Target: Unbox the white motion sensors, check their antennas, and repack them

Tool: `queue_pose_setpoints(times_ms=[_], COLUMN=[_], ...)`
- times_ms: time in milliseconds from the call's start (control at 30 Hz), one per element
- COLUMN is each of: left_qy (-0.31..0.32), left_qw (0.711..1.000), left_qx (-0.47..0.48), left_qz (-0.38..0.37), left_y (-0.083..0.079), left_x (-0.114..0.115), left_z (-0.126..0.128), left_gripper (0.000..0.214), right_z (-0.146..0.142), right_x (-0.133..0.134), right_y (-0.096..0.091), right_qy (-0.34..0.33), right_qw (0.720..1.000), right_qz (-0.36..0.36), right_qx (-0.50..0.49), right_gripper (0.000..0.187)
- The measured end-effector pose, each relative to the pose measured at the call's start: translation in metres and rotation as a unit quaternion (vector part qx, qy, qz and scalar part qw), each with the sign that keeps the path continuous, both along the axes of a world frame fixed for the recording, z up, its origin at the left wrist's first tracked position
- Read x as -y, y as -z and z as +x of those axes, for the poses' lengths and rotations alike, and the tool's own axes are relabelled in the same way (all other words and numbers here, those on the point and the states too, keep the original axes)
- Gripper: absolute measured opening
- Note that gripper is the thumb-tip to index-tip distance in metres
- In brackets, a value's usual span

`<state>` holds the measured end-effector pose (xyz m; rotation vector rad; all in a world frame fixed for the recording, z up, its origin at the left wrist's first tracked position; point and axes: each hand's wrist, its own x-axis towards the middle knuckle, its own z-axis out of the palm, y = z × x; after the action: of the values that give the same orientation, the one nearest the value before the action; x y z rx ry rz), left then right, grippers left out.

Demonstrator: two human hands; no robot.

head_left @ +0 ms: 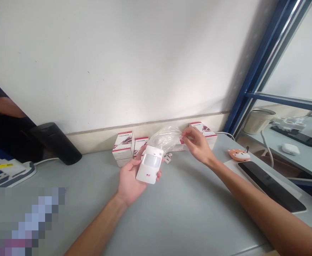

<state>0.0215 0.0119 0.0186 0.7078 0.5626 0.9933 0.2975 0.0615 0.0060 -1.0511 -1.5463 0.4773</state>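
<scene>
A white motion sensor (149, 165) with a curved translucent window lies face up in my left hand (130, 179), whose fingers wrap round its sides. To its upper right, my right hand (197, 144) pinches the edge of a clear plastic bag (168, 137). The bag spreads just behind the sensor's top end; whether part of the sensor is still inside it I cannot tell. Small white plastic parts (168, 158) lie on the table just beyond the sensor. White and red boxes (123, 144) stand behind my left hand, and another box (205, 131) behind my right.
Along the wall at the left stands a black cylinder (58, 142), near a white power strip (14, 174). On the right lie a dark-screened phone (271, 185) and an orange animal-faced object (238, 155). A blue-framed glass partition (248, 94) rises at the grey table's (177, 220) right side.
</scene>
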Motion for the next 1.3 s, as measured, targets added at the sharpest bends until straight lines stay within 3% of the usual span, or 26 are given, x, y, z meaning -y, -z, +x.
queue_pose_setpoints(times_ms=[133, 333, 433, 533, 667, 767, 867, 933, 1100, 1300], left_qy=[0.025, 0.011, 0.009, -0.001, 0.004, 0.018, 0.017, 0.005, -0.02, -0.054], left_qw=[1.0, 1.0, 1.0, 1.0, 0.999, 0.999, 0.999, 0.999, 0.997, 0.964], left_qx=[0.002, -0.004, -0.002, -0.006, -0.013, -0.019, -0.032, -0.037, -0.07, -0.233], left_qz=[-0.014, 0.001, 0.011, 0.019, 0.031, 0.032, 0.027, 0.021, 0.011, 0.117], left_y=[0.001, 0.0, -0.001, -0.002, -0.002, 0.0, 0.003, 0.005, 0.013, 0.033], left_x=[0.0, 0.002, 0.002, 0.002, 0.002, 0.003, 0.003, 0.002, -0.001, -0.006], left_z=[0.0, 0.002, 0.002, 0.002, 0.003, 0.004, 0.006, 0.008, 0.011, 0.012], left_gripper=[0.064, 0.061, 0.059, 0.055, 0.045, 0.035, 0.026, 0.025, 0.027, 0.035], right_z=[-0.001, -0.003, -0.014, -0.031, -0.049, -0.052, -0.048, -0.045, -0.042, -0.03], right_x=[0.0, 0.001, 0.005, 0.013, 0.031, 0.039, 0.039, 0.036, 0.03, 0.026], right_y=[0.0, -0.003, -0.005, -0.005, -0.003, -0.004, -0.007, -0.006, 0.0, -0.005], right_qy=[0.001, 0.003, -0.014, -0.042, -0.103, -0.174, -0.293, -0.332, -0.323, -0.242], right_qw=[1.0, 1.0, 0.987, 0.944, 0.93, 0.916, 0.889, 0.875, 0.873, 0.924], right_qz=[-0.002, -0.02, -0.079, -0.17, -0.279, -0.316, -0.315, -0.317, -0.326, -0.288], right_qx=[0.012, -0.003, -0.136, -0.28, -0.216, -0.172, -0.159, -0.153, -0.168, -0.066], right_gripper=[0.007, 0.013, 0.032, 0.059, 0.074, 0.064, 0.054, 0.049, 0.041, 0.039])
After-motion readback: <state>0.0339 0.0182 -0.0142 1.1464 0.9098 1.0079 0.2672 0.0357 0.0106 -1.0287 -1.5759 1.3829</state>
